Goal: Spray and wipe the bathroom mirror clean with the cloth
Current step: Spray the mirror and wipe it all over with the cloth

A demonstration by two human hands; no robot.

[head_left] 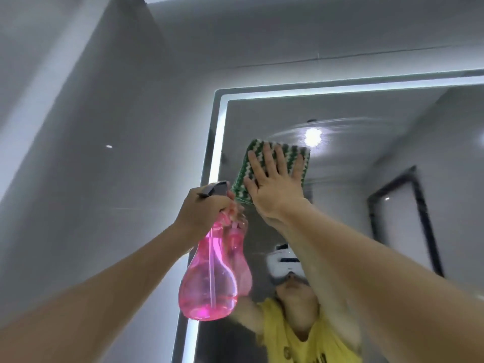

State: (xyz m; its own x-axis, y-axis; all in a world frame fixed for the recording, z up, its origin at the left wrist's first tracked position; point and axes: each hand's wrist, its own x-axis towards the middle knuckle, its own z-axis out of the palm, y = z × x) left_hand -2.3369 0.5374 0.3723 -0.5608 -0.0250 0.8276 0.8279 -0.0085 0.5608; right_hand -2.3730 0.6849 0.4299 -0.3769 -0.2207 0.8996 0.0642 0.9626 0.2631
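Green-and-white cloth [277, 169] lies flat against the mirror [366, 195], high in its upper left part, near the lit border. Your right hand [272, 184] presses it there with fingers straight and spread, palm on the fabric, not gripping. Your left hand [207, 208] is wrapped around the neck of the pink bottle [209, 273], just left of the cloth and level with its lower corner; bottle hangs upright, nozzle toward the glass. Streaks show above and right of the cloth. Judgement: the unwiped glass lies mostly right and below the right hand, so the wipe should travel that way; the right hand is nearer.
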